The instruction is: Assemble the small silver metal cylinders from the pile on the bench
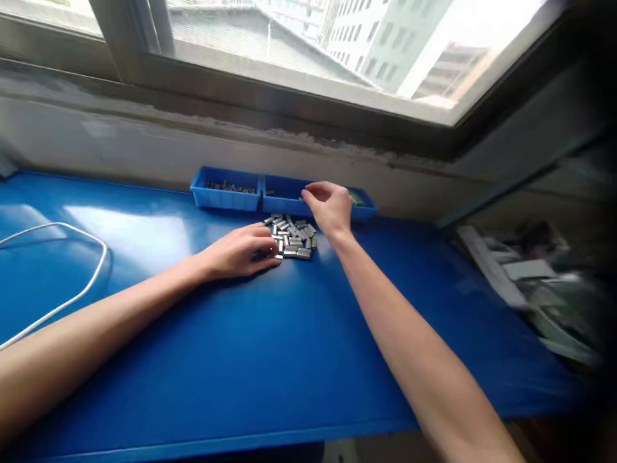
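Observation:
A loose pile of small, shiny metal pieces (294, 241) lies on the blue table, in front of the blue bins. My left hand (243, 251) rests at the pile's left side, its fingers bent over the nearest pieces and the thumb apart below them. Over the middle blue bin (284, 204), my right hand (330, 207) is closed in a pinch. Whatever lies between its fingertips is too small to make out. Many small metal parts (230, 187) fill the bottom of the left blue bin (226, 200).
A bin at the right end holds something green (357, 198), partly behind my right hand. On the left, a white cable (91, 276) curves over the blue table (250, 366). Papers and plastic bags (535, 276) are heaped at the right. A window (289, 38) rises behind.

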Demonstrator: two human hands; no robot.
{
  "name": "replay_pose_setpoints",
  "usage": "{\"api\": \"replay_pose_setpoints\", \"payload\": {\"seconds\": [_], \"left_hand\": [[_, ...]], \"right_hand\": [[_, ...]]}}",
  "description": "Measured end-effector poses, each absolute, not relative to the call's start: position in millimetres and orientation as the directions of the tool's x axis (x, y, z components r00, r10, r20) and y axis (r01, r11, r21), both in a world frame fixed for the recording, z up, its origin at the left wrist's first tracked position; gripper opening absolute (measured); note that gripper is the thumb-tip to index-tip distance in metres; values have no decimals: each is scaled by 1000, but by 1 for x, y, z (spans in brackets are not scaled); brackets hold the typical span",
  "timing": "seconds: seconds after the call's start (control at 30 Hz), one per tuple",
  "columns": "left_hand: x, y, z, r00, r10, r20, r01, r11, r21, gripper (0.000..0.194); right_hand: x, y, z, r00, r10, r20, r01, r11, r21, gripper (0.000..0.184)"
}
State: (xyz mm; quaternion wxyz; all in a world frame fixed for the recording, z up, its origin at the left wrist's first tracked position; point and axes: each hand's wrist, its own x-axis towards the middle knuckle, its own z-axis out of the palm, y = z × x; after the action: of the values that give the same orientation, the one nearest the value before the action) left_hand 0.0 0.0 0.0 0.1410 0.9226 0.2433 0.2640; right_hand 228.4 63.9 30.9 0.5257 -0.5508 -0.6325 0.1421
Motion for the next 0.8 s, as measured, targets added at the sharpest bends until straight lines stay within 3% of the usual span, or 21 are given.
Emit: {"api": "replay_pose_setpoints", "payload": {"seconds": [0.13,0.27,0.5,0.8], "left_hand": [[2,2,-2,752,510,418,369,-851,373,23],[1,5,-1,646,604,467,368,-782,503,21],[1,9,1,371,788,491,140,-570,810,32],[0,7,0,297,824,482,91,-527,845,35]], "right_hand": [[222,45,32,112,827,552,525,422,-739,14],[219,17,27,29,817,576,491,490,-720,17],[212,-9,19,-148,917,371,341,400,-851,30],[203,-11,16,-235,964,127,53,143,-988,35]]}}
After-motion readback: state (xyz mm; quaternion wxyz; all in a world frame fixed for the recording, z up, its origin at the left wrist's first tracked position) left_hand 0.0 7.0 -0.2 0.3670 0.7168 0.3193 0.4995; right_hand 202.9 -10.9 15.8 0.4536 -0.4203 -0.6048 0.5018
